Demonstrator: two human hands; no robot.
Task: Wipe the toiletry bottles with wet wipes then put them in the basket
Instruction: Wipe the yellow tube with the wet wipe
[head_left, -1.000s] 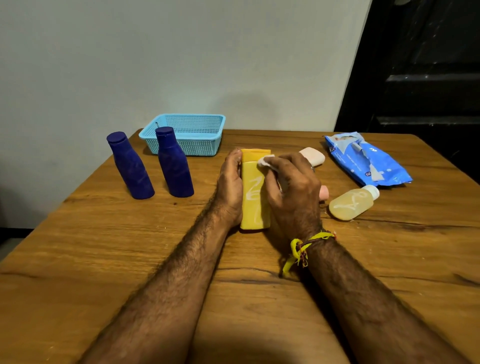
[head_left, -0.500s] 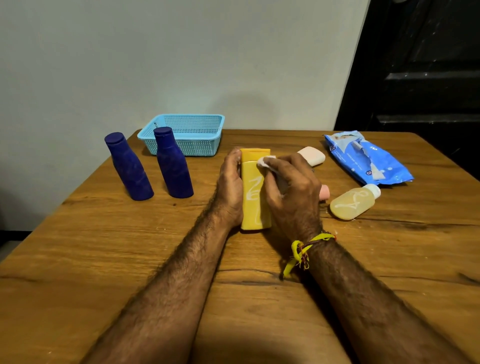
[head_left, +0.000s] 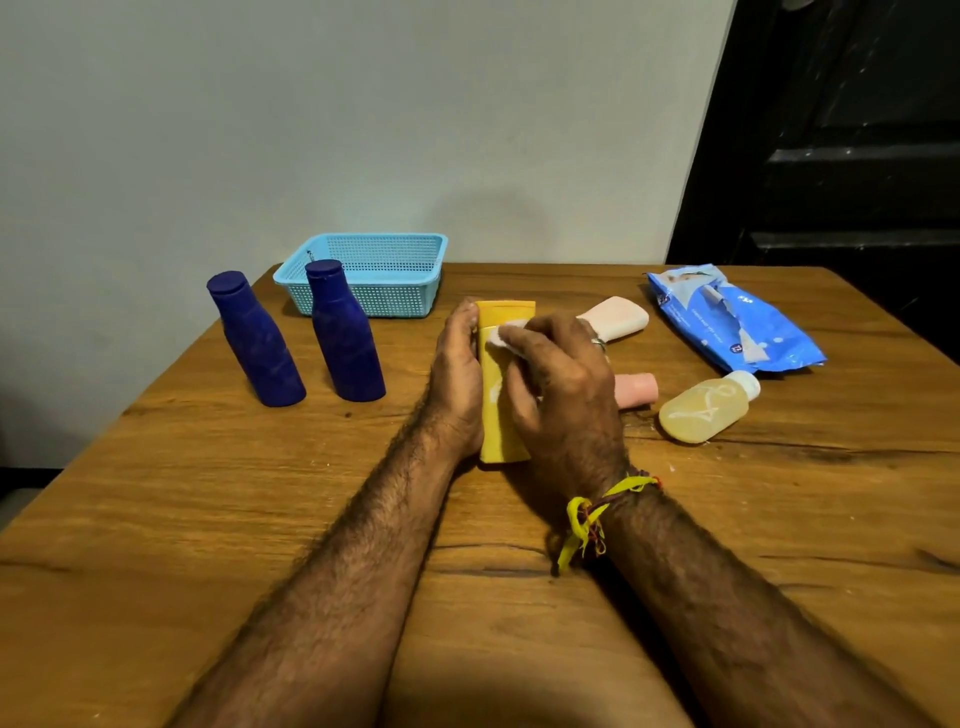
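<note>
Wooden table (head_left: 208, 519) with a warm grain fills the view, set against a plain pale wall, with a dark doorway at the far right. Two bare forearms reach forward to the middle of it. Between the two hands lies a yellow bottle (head_left: 501, 431), flat on the wood, cap end pointing away from the person. The left hand (head_left: 457, 384) is partly curled, its palm and fingers pressed along the bottle's left side. The right hand (head_left: 563, 400) is curled over the bottle's top face, fingertips pinching a small white wet wipe (head_left: 501, 338) against it near the cap end. A yellow thread band (head_left: 597, 512) circles the right wrist.

Beyond and left of the left hand stand two dark blue bottles (head_left: 345, 332), upright, side by side but apart. Just behind them sits a light blue mesh basket (head_left: 374, 275). Right of the right hand lies a pink bottle (head_left: 621, 319), partly hidden by that hand. Further right lies a small clear bottle (head_left: 706, 408) of yellowish liquid on its side, and beyond it a blue pack of wipes (head_left: 732, 319).
</note>
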